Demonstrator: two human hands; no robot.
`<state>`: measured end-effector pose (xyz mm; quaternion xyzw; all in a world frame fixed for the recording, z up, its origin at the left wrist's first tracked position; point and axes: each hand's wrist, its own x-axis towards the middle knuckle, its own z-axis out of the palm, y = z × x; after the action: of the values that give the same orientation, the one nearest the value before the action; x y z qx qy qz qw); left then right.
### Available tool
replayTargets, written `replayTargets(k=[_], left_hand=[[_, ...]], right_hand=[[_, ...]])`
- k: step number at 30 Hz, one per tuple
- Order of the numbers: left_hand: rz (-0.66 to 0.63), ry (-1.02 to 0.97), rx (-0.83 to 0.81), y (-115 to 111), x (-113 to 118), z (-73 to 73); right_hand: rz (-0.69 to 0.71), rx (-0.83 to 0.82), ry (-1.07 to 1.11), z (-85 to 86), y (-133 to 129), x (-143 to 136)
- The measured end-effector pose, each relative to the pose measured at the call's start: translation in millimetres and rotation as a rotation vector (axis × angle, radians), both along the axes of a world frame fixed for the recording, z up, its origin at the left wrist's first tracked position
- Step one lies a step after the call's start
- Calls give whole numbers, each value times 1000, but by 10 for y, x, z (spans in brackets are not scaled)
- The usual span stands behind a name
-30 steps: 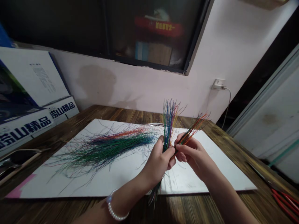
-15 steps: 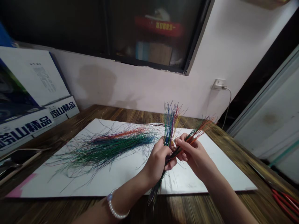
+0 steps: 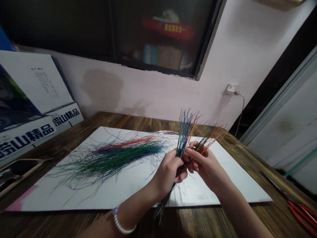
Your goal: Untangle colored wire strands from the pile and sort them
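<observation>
My left hand (image 3: 170, 170) is closed around a bundle of thin coloured wires (image 3: 184, 132). Blue, green, purple and yellow ends fan out above the fist, and dark ends hang below it. With fingers and thumb pinched together, my right hand (image 3: 204, 160) grips the green and orange strands (image 3: 210, 137) that lean off to the right from the same bundle. Both hands nearly touch above a white board (image 3: 133, 195). To their left on the board lies a loose heap of similar wires (image 3: 119, 157), mostly green with some blue and orange.
The board rests on a dark wooden table (image 3: 119, 117). Red-handled scissors (image 3: 300, 211) lie at the right edge. White and blue boxes (image 3: 44, 129) stand at the left. A plugged-in cable (image 3: 242, 112) hangs from a wall socket (image 3: 231, 89) behind.
The upright wire ends have tilted slightly right and spread, closing toward the orange strands. The right-hand strands fan out a little more. Both hands stay in nearly the same place.
</observation>
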<state>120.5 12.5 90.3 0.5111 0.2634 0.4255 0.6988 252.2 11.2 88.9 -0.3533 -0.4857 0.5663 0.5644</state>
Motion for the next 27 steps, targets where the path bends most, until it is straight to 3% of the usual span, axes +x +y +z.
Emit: replayTargets(k=[8,19,27], left_hand=[[-17,28,13,-36,27,53],[-52,13,31,-15,5,18],[-9,20,26,-24,14,6]], right_hand=[[-36,-11,-93,-31,14,18],[-42,-34,-76,-17,9,19],[-31,-5,-34,-16,1,-1]])
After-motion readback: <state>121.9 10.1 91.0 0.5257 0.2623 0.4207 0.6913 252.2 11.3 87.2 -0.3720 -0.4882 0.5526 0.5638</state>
